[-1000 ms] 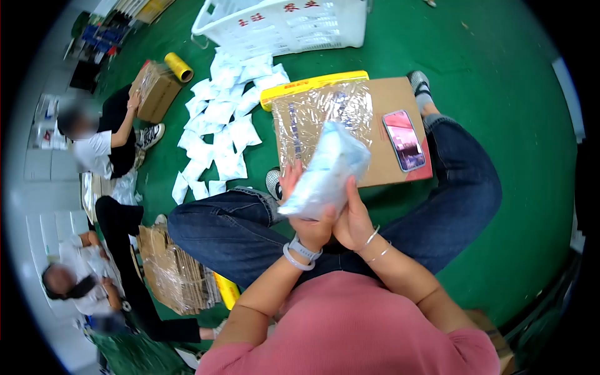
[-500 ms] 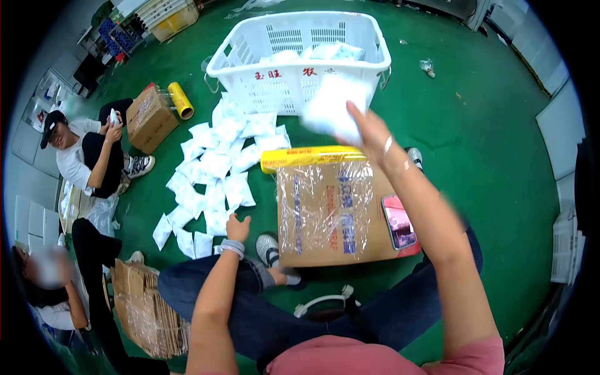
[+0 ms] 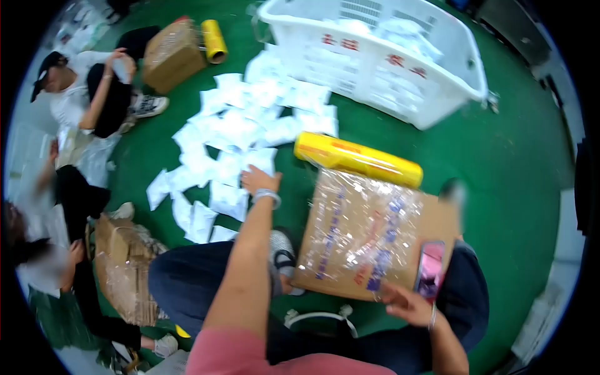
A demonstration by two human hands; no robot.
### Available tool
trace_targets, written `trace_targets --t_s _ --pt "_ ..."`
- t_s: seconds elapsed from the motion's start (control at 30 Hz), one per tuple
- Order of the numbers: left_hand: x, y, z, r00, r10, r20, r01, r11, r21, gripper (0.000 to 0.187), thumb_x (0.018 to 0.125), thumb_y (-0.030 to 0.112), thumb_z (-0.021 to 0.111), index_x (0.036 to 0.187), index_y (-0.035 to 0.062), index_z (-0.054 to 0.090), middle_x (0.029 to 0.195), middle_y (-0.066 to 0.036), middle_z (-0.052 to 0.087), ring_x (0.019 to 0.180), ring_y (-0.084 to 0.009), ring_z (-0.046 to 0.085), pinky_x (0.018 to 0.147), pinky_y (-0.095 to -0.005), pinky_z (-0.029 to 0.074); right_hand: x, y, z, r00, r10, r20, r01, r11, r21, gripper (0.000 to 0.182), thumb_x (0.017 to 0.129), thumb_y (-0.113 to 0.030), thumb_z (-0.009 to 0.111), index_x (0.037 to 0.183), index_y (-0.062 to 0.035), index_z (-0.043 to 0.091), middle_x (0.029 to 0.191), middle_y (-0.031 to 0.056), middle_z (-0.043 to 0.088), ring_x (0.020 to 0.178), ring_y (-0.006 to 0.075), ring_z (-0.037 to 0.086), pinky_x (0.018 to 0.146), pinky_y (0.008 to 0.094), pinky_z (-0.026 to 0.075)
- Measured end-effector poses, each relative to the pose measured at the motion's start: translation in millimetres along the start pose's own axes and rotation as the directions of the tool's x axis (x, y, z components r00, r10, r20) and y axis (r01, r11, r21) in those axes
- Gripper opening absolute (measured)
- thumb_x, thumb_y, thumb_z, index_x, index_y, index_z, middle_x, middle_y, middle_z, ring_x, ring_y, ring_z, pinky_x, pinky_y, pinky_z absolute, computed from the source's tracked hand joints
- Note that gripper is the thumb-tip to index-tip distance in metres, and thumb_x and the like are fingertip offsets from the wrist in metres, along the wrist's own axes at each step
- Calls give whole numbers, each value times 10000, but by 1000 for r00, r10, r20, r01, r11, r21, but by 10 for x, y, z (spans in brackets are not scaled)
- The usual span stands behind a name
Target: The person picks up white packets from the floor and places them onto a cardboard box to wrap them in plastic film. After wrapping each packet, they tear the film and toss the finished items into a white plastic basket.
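White packets (image 3: 228,128) lie spread on the green floor to the left of a cardboard box. My left hand (image 3: 260,181) rests on a packet at the right side of the spread, its fingers apart. Over the near edge of the cardboard box (image 3: 369,234), my right hand (image 3: 409,305) is empty with spread fingers, beside a phone (image 3: 430,270) lying on the box. Clear film covers much of the box top. A yellow roll (image 3: 357,159) lies along the box's far edge.
A white plastic basket (image 3: 375,72) holding white packets stands beyond the roll. Two people sit at the left, one (image 3: 94,81) near a smaller box (image 3: 174,55) and another yellow roll (image 3: 214,42). Flattened cardboard (image 3: 128,269) lies at the lower left.
My right hand has come back from near the basket to the box, and the packet it held is gone from it. My left hand has reached forward onto the packets. The view has turned.
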State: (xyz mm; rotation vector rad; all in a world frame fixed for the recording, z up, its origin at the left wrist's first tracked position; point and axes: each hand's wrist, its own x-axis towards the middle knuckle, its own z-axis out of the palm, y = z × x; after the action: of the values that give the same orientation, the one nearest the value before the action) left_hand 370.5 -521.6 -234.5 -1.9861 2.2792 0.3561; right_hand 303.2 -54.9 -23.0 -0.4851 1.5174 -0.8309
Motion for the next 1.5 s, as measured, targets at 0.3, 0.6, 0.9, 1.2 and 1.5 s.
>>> trace_targets --t_s 0.3,0.6,0.9,1.2,1.5 --pt "92 -82 -251 955 -65 289 118 979 -167 1122 567 450 746 1407 126 78 1335 -212 296 1184 -387 347 954 -498 292 -930 -1641 -598 354 -621 -699 163 778 -607 337 800 -76 607 1129 -43 542 1049 139 599 781 160 576 687 261 457" --pt "-224 80 -1141 680 140 719 732 -99 -674 596 597 526 592 1024 115 526 933 -126 541 880 -308 514 670 -498 386 -404 -939 -316 729 -300 -616 129 943 -307 316 793 -88 616 1100 -52 556 926 107 597 713 182 598 643 284 483" --pt "-760 603 -1135 946 213 245 319 -464 -826 337 750 346 585 952 81 534 813 -65 571 747 -214 583 662 -356 479 70 178 122 798 -288 -529 -216 682 -698 373 732 -374 619 901 -42 626 765 196 631 690 340 616 709 415 492" --pt "-1991 722 -1048 833 552 -37 43 -132 -990 682 730 101 683 1293 25 307 1161 -129 490 1025 -254 519 832 -350 463 458 -5 215 765 -42 -643 -511 568 -645 661 757 -554 534 1098 12 561 1116 212 561 1004 350 561 852 405 449" --pt "-2365 526 -805 384 870 -309 -901 281 -329 1149 427 381 815 1365 65 231 1291 -225 333 1203 -406 313 1032 -480 158 1026 692 -182 740 -436 -512 -314 449 -837 476 766 -410 587 924 37 624 885 227 623 862 350 607 762 400 477"
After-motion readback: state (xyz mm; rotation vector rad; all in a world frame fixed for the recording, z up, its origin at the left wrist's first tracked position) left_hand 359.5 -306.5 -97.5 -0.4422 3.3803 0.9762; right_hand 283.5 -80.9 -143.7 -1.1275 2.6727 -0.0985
